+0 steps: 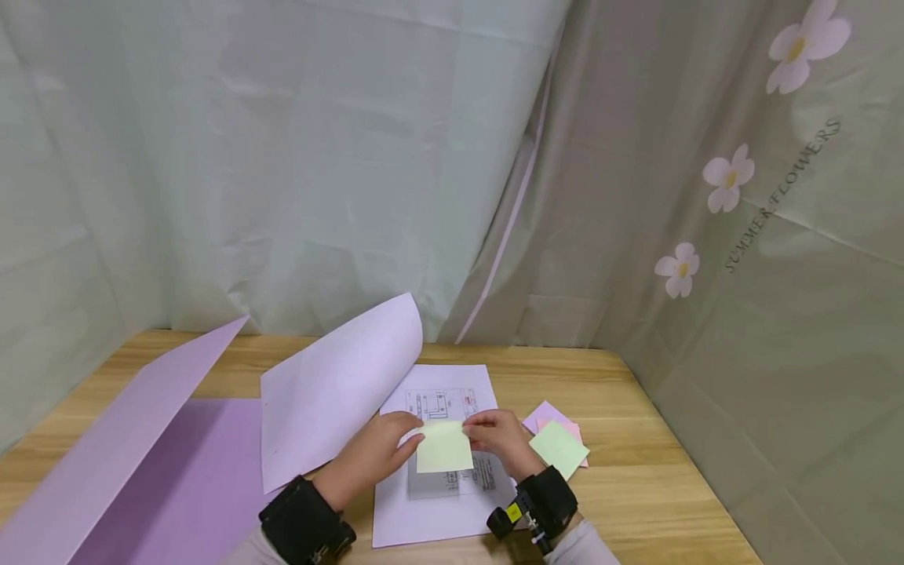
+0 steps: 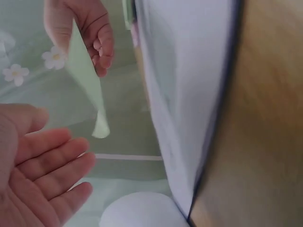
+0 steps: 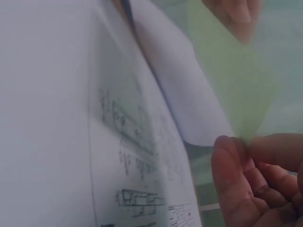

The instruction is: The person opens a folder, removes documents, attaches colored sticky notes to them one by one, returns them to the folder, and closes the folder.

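Observation:
A pale yellow-green sticky note (image 1: 444,447) is held up over a printed sheet with technical drawings (image 1: 459,514). My right hand (image 1: 500,441) pinches one edge of the note between thumb and fingers, which also shows in the right wrist view on the note (image 3: 232,71). My left hand (image 1: 376,453) is at the note's other side. In the left wrist view its fingers (image 2: 57,163) are loosely extended, with a gap between them and the note's curled free end (image 2: 100,127).
Right of the printed sheet lie a green sticky note (image 1: 559,449), a pink one and a purple one (image 1: 545,413), overlapping. A turned-back white sheet (image 1: 339,380) curls up at the left, beside an open purple folder (image 1: 205,471). Curtains (image 1: 318,157) hang behind the wooden table (image 1: 636,486).

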`<state>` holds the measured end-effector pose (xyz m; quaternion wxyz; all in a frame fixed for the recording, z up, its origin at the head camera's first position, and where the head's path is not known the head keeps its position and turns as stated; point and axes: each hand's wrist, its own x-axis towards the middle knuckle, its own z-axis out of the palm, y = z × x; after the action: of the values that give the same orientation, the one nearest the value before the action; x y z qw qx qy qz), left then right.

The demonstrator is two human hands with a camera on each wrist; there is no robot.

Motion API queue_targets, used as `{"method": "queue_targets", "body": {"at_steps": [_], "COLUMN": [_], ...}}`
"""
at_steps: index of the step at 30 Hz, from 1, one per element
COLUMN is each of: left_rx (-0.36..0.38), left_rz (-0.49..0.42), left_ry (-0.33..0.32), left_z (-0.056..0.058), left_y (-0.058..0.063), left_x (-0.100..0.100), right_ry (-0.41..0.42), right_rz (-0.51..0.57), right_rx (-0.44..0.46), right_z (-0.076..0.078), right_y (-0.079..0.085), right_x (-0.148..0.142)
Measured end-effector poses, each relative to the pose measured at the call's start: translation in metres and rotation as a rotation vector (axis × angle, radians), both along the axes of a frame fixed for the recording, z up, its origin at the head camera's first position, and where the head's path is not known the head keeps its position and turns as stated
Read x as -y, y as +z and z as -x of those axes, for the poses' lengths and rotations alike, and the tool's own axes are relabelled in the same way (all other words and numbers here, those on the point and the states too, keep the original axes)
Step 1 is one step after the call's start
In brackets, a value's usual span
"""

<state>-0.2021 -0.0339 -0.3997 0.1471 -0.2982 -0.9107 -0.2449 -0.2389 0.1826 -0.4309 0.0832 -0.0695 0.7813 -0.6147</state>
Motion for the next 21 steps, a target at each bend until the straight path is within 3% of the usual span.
{"method": "queue_targets", "body": {"at_steps": [3,6,21], "left_rx": [0.082,0.112,0.129], "left_rz": [0.091,0.154,0.387], "left_ry": [0.003,-0.025,-0.099], "left_z": [0.006,0.011,0.02], "left_y": [-0.004,-0.01,-0.02], "left_x": [0.0,-0.001,-0.011], "right_ry": [0.019,0.031,0.022], "right_rz": [-0.04,-0.077,-0.154], "right_rx": [0.003,0.018,0.031], "right_z": [0.006,0.011,0.019], "right_y": [-0.005,-0.009,-0.024], "right_x": [0.002,0.004,0.012]}}
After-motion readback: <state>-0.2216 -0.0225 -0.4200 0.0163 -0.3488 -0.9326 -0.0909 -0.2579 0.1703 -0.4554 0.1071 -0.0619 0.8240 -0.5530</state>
